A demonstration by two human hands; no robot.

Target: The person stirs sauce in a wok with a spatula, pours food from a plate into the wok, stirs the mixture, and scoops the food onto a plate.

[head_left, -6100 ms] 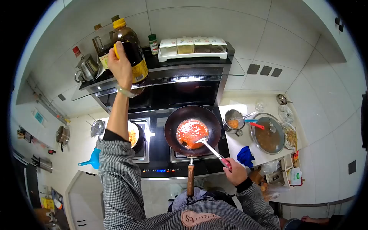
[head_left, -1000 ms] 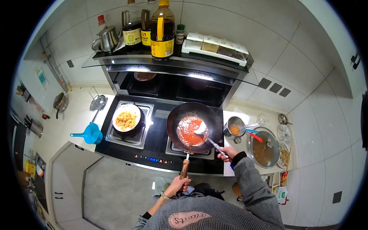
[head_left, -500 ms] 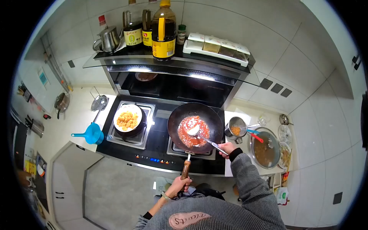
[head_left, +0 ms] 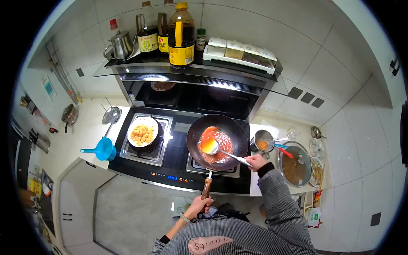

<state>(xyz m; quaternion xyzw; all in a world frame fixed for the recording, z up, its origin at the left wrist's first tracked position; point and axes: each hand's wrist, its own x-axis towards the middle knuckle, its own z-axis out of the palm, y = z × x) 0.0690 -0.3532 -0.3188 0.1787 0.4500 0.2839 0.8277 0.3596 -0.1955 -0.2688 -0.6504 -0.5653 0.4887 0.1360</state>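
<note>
The left hand [head_left: 200,205] holds the wok [head_left: 231,127] by its wooden handle [head_left: 207,188]. The right hand [head_left: 256,162] grips a ladle [head_left: 210,146], whose head is at the red sauce [head_left: 224,139] inside.

Left of the white seasoning box [head_left: 240,55] stand a green-capped jar [head_left: 201,40] and, farther off, a steel pitcher [head_left: 122,46].

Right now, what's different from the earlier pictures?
The left hand has let go of the yellow-capped bottle and grips the wok handle. Over the last second, the ladle in the right hand has shifted leftward across the sauce. The wok stays on the stove.
</note>
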